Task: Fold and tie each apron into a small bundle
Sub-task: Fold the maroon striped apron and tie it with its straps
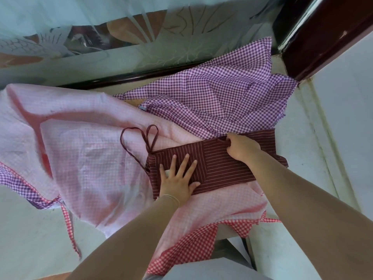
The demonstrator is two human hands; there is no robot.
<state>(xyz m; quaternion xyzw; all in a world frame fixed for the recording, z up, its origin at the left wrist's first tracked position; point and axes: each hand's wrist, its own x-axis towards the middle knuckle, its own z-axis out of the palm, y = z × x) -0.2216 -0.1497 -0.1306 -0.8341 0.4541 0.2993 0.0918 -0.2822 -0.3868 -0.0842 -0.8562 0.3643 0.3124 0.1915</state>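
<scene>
Maroon striped apron [218, 164], folded into a band, lies atop the pink checked apron [80, 158]; the left hand [179, 178] presses it flat with fingers spread, while the right hand [242, 146] pinches its far edge.

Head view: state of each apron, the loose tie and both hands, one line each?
Maroon striped apron: folded into a flat band.
Maroon tie: loose, looped, untied.
Pink apron: spread out, unfolded.
Purple gingham apron: crumpled, unfolded.
Left hand: flat, pressing the band.
Right hand: gripping the band's top edge.
</scene>
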